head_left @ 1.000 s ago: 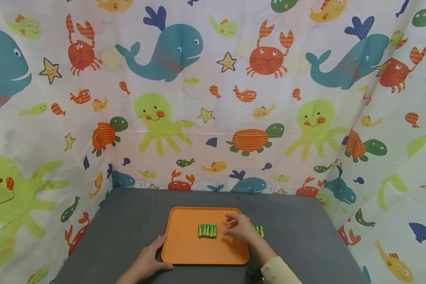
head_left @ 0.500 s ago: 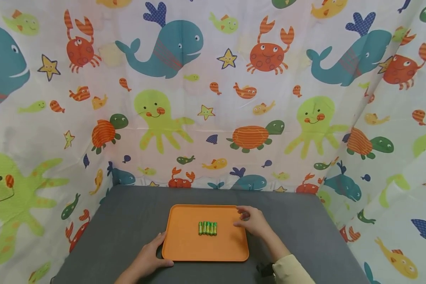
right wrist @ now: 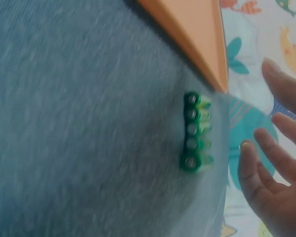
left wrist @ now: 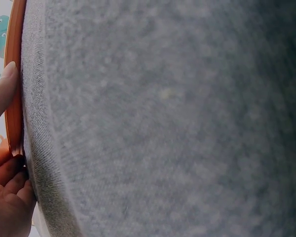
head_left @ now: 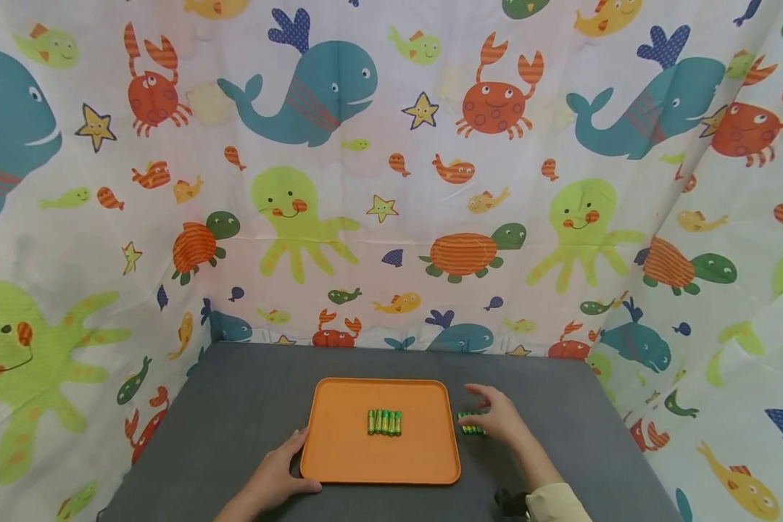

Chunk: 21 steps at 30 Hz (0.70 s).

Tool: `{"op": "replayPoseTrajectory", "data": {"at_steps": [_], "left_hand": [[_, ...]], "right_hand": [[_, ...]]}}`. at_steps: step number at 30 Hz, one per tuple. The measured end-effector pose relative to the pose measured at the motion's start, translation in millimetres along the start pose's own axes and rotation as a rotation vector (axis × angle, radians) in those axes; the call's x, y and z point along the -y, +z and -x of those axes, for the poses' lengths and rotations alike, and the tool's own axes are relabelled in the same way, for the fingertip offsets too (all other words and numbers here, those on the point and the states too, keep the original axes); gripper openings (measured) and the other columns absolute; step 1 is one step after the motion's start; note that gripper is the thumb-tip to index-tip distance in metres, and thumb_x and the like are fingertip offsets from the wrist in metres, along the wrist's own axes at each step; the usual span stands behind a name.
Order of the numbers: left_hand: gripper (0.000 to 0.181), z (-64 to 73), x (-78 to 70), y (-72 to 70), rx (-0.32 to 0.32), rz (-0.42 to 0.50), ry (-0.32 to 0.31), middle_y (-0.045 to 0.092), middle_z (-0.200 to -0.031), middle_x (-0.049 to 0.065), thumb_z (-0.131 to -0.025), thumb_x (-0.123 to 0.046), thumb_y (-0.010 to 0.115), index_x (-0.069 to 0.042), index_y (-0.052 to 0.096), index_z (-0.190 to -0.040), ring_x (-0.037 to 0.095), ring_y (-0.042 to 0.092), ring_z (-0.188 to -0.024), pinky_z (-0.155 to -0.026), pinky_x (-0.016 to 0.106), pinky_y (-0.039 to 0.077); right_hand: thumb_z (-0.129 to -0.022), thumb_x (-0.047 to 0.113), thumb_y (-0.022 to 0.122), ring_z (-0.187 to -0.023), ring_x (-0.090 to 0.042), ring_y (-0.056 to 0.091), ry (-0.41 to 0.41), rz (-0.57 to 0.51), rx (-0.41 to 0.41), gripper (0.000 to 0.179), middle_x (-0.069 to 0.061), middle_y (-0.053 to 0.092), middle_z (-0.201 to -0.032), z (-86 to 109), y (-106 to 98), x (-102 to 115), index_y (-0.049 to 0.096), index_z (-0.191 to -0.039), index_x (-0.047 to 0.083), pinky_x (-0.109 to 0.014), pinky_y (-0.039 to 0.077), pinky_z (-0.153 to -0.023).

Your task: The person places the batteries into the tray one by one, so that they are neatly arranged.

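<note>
An orange tray [head_left: 339, 464] lies on the grey table, with a row of several green-and-yellow batteries [head_left: 384, 423] side by side in its middle. My left hand [head_left: 277, 471] holds the tray's near left corner, fingers along the left side and thumb at the front edge. In the left wrist view the thumb [left wrist: 5, 89] lies against the tray's orange rim. Just right of the tray, my right hand [head_left: 499, 419] hovers with fingers spread, holding nothing. It partly covers a second row of batteries [head_left: 471, 431] on the table. The right wrist view shows that row's ends [right wrist: 192, 129], apart from the fingers.
A white curtain [head_left: 391, 275] printed with sea animals stands behind the table and along both sides. Grey table surface [head_left: 267, 384] surrounds the tray. A dark object [head_left: 512, 502] sits at the right wrist, by a pale yellow sleeve [head_left: 554, 504].
My right hand has moved right, from over the tray to over the batteries beside it, its fingers staying apart. The left hand keeps its place at the tray's corner.
</note>
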<state>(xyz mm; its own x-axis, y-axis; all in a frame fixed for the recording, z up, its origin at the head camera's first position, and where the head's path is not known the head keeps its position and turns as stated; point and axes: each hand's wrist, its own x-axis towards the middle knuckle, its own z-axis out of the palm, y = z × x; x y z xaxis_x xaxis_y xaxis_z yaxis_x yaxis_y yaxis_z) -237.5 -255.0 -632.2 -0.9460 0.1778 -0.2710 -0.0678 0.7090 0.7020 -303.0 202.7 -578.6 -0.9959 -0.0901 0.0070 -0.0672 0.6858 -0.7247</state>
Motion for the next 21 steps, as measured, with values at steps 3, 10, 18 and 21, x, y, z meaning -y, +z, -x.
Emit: {"op": "replayPoseTrajectory", "data": {"at_steps": [3, 10, 18, 21], "left_hand": [[0.119, -0.1, -0.6, 0.2, -0.001, -0.004, -0.005, 0.032, -0.16, 0.026, -0.063, -0.054, 0.091, -0.012, 0.035, -0.159, 0.052, 0.033, -0.144, -0.104, 0.071, 0.035], [0.119, -0.2, -2.2, -0.6, 0.002, -0.008, -0.009, 0.033, -0.16, 0.027, -0.062, -0.055, 0.091, -0.011, 0.036, -0.158, 0.053, 0.034, -0.143, -0.104, 0.071, 0.035], [0.118, 0.9, -4.6, -3.4, 0.007, -0.002, -0.011, 0.033, -0.16, 0.027, -0.064, -0.053, 0.092, -0.01, 0.036, -0.158, 0.053, 0.033, -0.144, -0.105, 0.071, 0.033], [0.117, 1.0, -5.4, -3.7, 0.009, -0.006, -0.016, 0.033, -0.16, 0.027, -0.064, -0.053, 0.092, -0.011, 0.036, -0.158, 0.053, 0.033, -0.143, -0.105, 0.073, 0.032]], "right_hand": [[-0.074, 0.017, 0.092, -0.111, -0.035, 0.06, 0.002, 0.027, 0.015, 0.072, -0.014, 0.061, -0.136, 1.4, -4.4, -9.2, 0.062, -0.139, 0.009, -0.043, 0.056, -0.075], [-0.068, -0.001, 0.091, -0.104, -0.032, 0.06, 0.057, 0.098, 0.042, 0.075, -0.017, 0.062, -0.128, 3.1, -11.5, -30.2, 0.064, -0.136, 0.011, -0.046, 0.054, -0.078], [-0.066, -0.005, 0.089, -0.102, -0.03, 0.064, 0.076, 0.137, 0.072, 0.063, -0.014, 0.068, -0.116, 2.3, -12.2, -43.1, 0.072, -0.125, 0.01, -0.053, 0.053, -0.089], [-0.068, -0.004, 0.088, -0.102, -0.03, 0.065, 0.071, 0.156, 0.065, 0.058, -0.012, 0.069, -0.115, 2.7, -11.8, -44.8, 0.073, -0.122, 0.01, -0.053, 0.053, -0.089]]}}
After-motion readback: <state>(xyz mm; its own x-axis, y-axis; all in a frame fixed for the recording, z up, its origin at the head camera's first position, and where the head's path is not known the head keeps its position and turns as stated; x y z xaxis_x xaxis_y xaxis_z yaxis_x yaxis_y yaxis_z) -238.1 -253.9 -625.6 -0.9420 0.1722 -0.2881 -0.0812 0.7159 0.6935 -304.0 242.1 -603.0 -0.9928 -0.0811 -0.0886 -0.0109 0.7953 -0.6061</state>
